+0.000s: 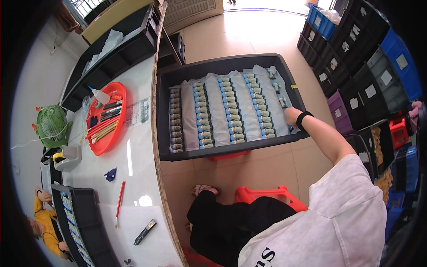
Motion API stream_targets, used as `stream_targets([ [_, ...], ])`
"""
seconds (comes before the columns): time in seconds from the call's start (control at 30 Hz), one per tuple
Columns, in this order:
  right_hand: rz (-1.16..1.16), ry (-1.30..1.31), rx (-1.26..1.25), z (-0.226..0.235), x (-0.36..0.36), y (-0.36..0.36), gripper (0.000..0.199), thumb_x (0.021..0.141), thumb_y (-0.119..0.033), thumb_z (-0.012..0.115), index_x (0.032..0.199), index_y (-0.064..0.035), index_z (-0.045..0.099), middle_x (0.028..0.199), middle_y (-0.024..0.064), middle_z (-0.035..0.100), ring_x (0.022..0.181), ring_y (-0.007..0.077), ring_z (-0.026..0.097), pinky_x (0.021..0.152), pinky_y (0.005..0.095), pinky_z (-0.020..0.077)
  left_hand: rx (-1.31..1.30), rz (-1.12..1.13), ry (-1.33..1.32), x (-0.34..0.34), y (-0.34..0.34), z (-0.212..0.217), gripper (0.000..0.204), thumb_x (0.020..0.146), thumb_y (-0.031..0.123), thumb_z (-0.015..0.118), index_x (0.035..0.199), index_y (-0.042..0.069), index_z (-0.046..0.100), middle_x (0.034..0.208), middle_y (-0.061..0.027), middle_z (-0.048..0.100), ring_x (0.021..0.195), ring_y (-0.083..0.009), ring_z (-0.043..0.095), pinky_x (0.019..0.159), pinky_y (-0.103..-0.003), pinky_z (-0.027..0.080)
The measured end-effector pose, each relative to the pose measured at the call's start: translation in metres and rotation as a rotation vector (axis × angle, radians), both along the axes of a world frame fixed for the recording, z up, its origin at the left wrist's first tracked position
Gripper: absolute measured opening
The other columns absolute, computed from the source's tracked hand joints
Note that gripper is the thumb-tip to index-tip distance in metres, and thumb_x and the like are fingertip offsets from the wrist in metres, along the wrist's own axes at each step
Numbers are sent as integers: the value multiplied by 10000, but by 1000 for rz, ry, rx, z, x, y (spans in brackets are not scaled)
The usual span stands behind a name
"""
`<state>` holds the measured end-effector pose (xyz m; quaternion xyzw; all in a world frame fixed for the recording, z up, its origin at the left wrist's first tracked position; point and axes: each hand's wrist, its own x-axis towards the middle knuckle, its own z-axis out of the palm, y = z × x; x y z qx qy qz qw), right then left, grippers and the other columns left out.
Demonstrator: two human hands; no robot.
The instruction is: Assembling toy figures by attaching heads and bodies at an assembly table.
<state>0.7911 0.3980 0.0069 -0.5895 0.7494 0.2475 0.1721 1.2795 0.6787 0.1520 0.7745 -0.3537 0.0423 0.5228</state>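
Observation:
My right hand (292, 117), with a black band on its wrist, reaches over the right side of a large black tray (231, 148). Its fingers are curled down beside the rightmost, partly filled row of small figurines (276, 87); what they hold is hidden. Other rows of little blue, cream and green figurines (230, 104) lie in the tray, with strips of white sheet (213, 107) between them. The leftmost row (176, 118) looks browner. Nowhere in the picture does my left hand show.
A white worktable (142, 178) on the left bears a red tray (122, 129) of brushes, a paintbrush (120, 200), a dark marker-like tool (145, 232) and a green fan (52, 124). Stacked crates (356, 84) line the right. A red stool (267, 192) stands below; another person (46, 229) sits far left.

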Motion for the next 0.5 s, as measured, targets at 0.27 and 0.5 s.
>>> stream_targets([
  [0.27, -193, -553, -197, 54, 19, -15, 303, 680, 1, 511, 966, 57, 593, 672, 140, 629, 502, 213, 625, 468, 310, 516, 39, -3, -25, 5, 5, 0, 140, 814, -14, 557, 929, -87, 587, 1041, -170, 565, 879, -244, 563, 760, -304, 477],
  [0.5, 135, -929, -600, 124, 90, -49, 251, 734, -59, 564, 955, 57, 590, 731, 141, 629, 525, 170, 592, 543, 287, 481, 1, -52, 45, 15, 19, -3, 158, 804, -48, 547, 957, -74, 577, 1071, -152, 548, 928, -229, 548, 776, -297, 472],
])
